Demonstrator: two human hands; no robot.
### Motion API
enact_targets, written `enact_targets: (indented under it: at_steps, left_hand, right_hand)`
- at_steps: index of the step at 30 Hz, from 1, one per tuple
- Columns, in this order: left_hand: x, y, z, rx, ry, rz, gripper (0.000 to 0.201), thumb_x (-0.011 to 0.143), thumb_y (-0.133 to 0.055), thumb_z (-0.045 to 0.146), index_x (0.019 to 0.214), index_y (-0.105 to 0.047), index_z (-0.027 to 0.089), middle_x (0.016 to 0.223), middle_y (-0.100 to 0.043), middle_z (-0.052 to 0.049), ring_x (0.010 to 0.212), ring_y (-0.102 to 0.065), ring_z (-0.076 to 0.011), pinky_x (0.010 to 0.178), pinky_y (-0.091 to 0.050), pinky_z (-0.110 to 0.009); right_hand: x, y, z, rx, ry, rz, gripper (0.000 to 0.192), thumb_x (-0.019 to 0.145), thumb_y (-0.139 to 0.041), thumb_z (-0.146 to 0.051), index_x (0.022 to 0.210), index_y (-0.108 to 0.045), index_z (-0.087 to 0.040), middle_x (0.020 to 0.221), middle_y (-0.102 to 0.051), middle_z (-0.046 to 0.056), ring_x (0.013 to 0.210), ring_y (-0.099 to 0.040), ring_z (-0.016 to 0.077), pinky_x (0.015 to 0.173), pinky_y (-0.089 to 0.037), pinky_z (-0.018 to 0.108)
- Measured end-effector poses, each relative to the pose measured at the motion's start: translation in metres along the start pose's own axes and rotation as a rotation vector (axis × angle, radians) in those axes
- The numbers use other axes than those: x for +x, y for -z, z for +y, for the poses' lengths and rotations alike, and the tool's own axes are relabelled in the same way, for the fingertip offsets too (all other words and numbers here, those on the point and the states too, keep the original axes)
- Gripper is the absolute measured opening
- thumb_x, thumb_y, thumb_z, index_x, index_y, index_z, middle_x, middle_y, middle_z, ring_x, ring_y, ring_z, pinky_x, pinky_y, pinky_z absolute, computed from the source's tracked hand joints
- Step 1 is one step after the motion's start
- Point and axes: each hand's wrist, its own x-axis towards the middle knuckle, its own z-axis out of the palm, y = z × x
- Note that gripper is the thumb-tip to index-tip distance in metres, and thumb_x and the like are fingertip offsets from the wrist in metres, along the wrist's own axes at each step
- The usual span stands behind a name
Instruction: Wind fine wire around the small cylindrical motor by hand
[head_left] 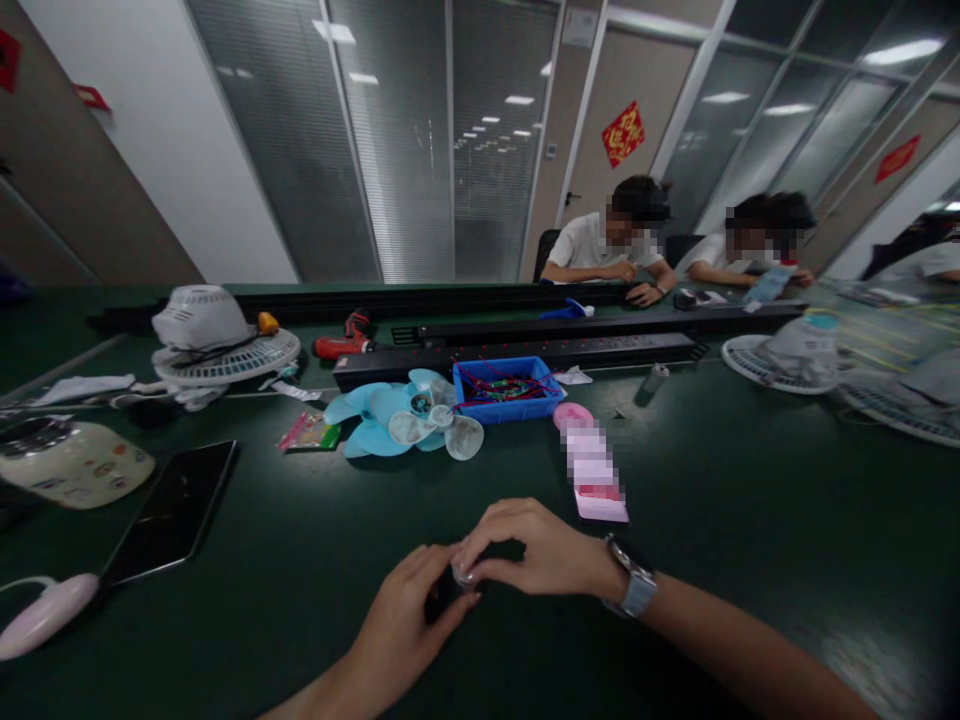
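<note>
The small dark part (452, 590) you're working on sits at bottom centre of the frame, w/ a pale, shiny bit showing at its top edge; most of it is covered by your fingers, so its shape can't be made out. Your left hand (401, 625) comes up from the bottom edge and is curled round the part from the left & below, fingers closed on it. Your right hand (529, 550), wristwatch (634, 585) on the wrist, comes in from the lower right and arches over the part, thumb & fingertips pinched on its top end. So both hands meet on it, touching each other, low over the green table (750, 500). Just above the right hand, centre frame, lies a pink card-like item (596, 480), blurred. Further up, centre: a blue bin (507, 388) w/ red wires, and touching its left side a light-blue fan blade (397, 420). Left of frame: a dark phone (172, 510), a pink mouse-like thing (49, 612) at lower left, a white fan (214, 340) lying upper left w/ a red drill (345, 340) beside it. Upper right, other people sit at the far side.
</note>
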Motion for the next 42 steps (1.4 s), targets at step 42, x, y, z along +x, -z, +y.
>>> enact_targets:
  at_steps: [42]
  left_hand:
    - [-0.001,-0.001,-0.003,0.006,0.021,-0.040,0.018,0.088,-0.068,0.020,0.105,-0.066,0.021,0.084,-0.067,-0.003,0.075,-0.063,-0.0216,0.067,-0.052,-0.031]
  right_hand:
    - [0.001,-0.007,-0.006,0.099,-0.143,0.223,0.025,0.070,-0.087,-0.026,0.088,-0.071,-0.018,0.082,-0.074,-0.001,0.079,-0.069,0.0138,0.079,-0.049,0.025]
